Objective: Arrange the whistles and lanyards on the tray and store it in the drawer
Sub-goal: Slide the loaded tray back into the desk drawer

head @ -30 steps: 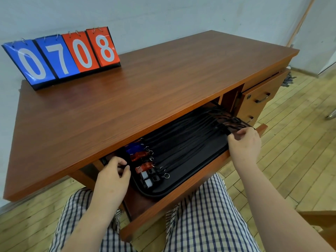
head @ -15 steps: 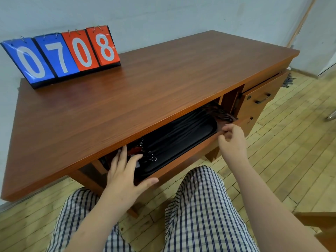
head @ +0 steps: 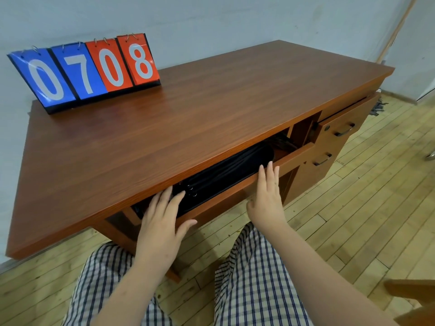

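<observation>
My left hand (head: 162, 222) and right hand (head: 267, 198) are both spread flat, gripping nothing, pressed against the front of the drawer (head: 226, 201) at centre frame, one toward each end so that it should slide in square. The black tray (head: 226, 175) lies inside it, mostly under the desk top (head: 188, 114), lanyards (head: 283, 143) bunched at its right end; of the whistles I see only small rings (head: 191, 191).

Wooden drawer (head: 226, 198) sits just under the worktop (head: 188, 114) front edge, nearly closed with a narrow gap left. Black tray (head: 266, 153) lies flat inside, mostly beneath the worktop. Black lanyards (head: 226, 175) run lengthwise on the tray, loose ends bunched past its right end. Small metal rings (head: 191, 192) show at the left end. Whistles can't be made out.
</observation>
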`<action>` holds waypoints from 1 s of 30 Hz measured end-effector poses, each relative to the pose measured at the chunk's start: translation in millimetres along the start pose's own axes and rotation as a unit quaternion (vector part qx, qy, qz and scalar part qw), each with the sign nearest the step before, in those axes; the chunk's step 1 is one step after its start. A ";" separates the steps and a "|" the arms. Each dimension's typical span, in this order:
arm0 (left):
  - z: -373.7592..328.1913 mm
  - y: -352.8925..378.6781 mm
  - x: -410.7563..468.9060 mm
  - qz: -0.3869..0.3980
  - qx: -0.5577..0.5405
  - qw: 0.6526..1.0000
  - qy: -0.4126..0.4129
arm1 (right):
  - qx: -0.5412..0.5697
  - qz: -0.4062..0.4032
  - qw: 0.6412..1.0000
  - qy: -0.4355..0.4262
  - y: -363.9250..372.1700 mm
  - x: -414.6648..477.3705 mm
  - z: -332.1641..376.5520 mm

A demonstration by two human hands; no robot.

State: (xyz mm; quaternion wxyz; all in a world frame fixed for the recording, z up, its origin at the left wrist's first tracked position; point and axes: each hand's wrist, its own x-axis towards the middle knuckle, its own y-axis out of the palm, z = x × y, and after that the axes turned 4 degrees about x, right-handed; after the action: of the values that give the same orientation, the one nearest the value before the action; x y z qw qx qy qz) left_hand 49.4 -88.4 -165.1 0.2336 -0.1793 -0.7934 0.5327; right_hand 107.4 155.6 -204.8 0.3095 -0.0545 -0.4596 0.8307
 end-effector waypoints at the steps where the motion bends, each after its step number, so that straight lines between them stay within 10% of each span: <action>1: -1.6 3.3 1.1 -0.020 -0.001 1.000 0.020 | -0.007 0.008 1.000 -0.004 4.9 -4.6 3.0; 30: 24.8 13.5 39.8 0.046 0.080 0.992 0.087 | -0.049 0.198 0.978 0.035 -5.1 39.6 34.7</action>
State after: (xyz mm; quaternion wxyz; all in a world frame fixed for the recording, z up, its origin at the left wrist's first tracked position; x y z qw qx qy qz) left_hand 3.1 -81.1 -178.5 0.2904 -0.2415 -0.7158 0.5874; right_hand 65.0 154.6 -173.2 0.1521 -0.1882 -0.4684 0.8497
